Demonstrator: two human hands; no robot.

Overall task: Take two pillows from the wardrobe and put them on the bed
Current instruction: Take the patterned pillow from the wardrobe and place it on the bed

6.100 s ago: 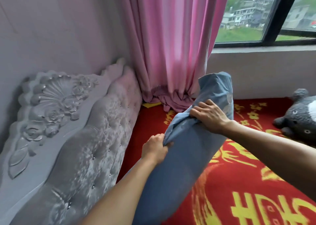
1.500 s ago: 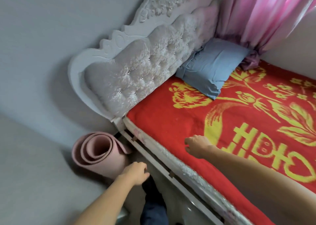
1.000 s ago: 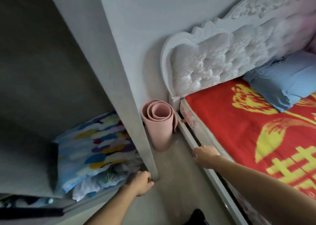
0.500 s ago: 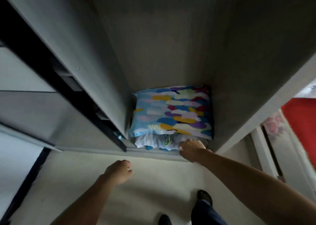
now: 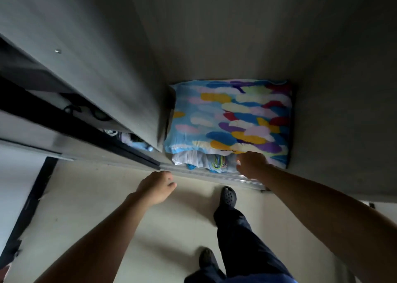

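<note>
at the open wardrobe (image 5: 247, 35), right hand (image 5: 251, 164) stretched forward, fingers spread loose against the front edge of the multicoloured pillow (image 5: 232, 119), gripping nothing. left hand (image 5: 156, 186) lower, loosely curled and empty above the pale floor (image 5: 86, 196). pillow lying atop white bedding (image 5: 193, 158) on the wardrobe bottom.

- one colourful pillow (image 5: 232, 119) in the wardrobe (image 5: 236, 35), blue with splotchy patches
- one pale bundle of fabric (image 5: 202, 160) squashed under it, can't tell what it is
- two bare hands: left hand (image 5: 155, 187), right hand (image 5: 251, 164)
- two dark clogs: front clog (image 5: 228, 195), back clog (image 5: 206, 258)
- one dark-trousered leg (image 5: 242, 235) clearly in view
- one sliding door track (image 5: 214, 176) along the wardrobe's bottom edge
</note>
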